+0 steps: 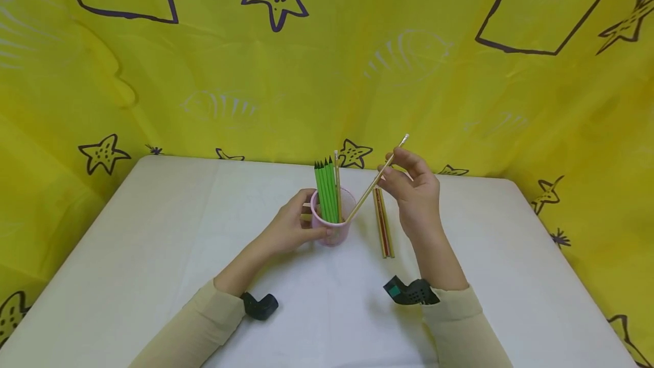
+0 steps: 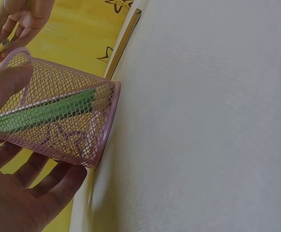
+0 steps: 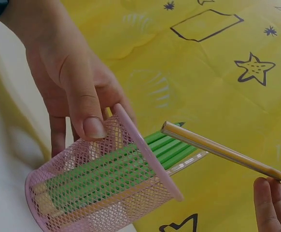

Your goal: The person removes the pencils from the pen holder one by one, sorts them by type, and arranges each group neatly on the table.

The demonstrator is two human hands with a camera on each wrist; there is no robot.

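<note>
Pink mesh cup point(image 1: 341, 234) holding green pencils point(image 1: 328, 195); left hand point(image 1: 288, 224), fingers curled round cup; right hand point(image 1: 418, 192), fingers pinching slanted gold pencil point(image 1: 366, 194).

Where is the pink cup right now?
In the head view, the pink cup is near the middle of the picture, held by the left hand, with the loose pencils lying on the white table to its right.

The left arm point(image 1: 196, 328) slants forward and inward; the right arm point(image 1: 466, 331) reaches forward more steeply, also leaning inward. The left hand point(image 1: 288, 226) grips, thumb point(image 1: 318, 234) on the near side, fingers point(image 2: 58, 186) wrapped opposite. The right hand point(image 1: 418, 193), held higher, pinches between thumb and fingertips point(image 1: 402, 155), palm point(image 2: 32, 14) facing the left one
</note>
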